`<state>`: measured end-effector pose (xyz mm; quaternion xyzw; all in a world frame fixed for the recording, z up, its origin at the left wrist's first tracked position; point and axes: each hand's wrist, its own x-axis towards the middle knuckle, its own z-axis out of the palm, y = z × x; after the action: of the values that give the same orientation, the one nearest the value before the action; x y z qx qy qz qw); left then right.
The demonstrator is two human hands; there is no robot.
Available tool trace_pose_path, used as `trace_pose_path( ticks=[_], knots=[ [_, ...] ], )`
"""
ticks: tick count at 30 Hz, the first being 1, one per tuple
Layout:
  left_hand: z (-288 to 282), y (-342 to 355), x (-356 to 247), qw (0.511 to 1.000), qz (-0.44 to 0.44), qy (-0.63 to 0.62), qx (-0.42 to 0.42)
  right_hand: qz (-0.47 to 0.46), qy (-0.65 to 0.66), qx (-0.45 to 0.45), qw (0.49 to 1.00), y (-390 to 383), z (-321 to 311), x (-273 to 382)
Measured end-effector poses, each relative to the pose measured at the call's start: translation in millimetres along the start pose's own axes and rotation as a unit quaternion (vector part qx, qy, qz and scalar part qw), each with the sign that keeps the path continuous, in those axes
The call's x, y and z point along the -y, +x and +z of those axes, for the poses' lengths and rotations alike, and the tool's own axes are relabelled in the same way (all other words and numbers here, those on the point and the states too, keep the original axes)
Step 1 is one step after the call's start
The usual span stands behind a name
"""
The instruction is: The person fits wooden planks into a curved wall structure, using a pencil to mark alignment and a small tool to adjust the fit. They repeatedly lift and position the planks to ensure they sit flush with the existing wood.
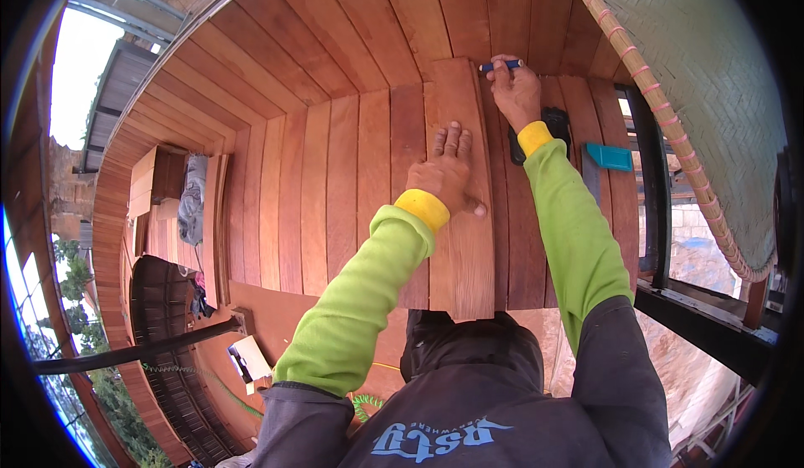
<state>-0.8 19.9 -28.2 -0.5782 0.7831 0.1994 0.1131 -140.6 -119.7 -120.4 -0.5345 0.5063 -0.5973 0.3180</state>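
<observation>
A loose reddish-brown wooden board [462,254] lies lengthwise in front of me on a surface of similar planks [332,187]. My left hand [442,170] rests flat on the board's middle, fingers spread and pointing away from me. Beyond it, my right hand [517,93] is closed around a blue pen [494,66], held sideways with one end near the board's far right corner. Whether its tip touches the wood I cannot tell. Partly hidden beneath my right wrist is a black object [556,122] on the planks.
Right of my forearm lies a teal-handled tool [609,157] with a grey strip. A plank wall [368,28] rises at the far side. At right are a black metal frame [659,191] and a woven panel [712,91]. A wooden box [155,180] and grey cloth [193,200] sit left.
</observation>
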Motion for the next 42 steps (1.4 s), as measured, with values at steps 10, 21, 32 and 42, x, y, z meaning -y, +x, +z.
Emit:
trace_pose_path(
  ticks=[10,21,32,42],
  knots=[
    [2,-4,3,1.000,0.002,-0.001,-0.018,-0.007,-0.104,0.086,0.991,31,17,0],
    [-4,2,-4,1.000,-0.002,0.015,0.012,-0.035,-0.251,0.160,0.954,33,-1,16],
    [5,1,7,0.998,0.033,0.021,-0.045,0.045,-0.136,0.192,0.971,-149,-83,97],
    [5,4,3,0.999,0.027,0.018,-0.033,-0.048,-0.232,0.086,0.968,20,-1,10]
  ],
)
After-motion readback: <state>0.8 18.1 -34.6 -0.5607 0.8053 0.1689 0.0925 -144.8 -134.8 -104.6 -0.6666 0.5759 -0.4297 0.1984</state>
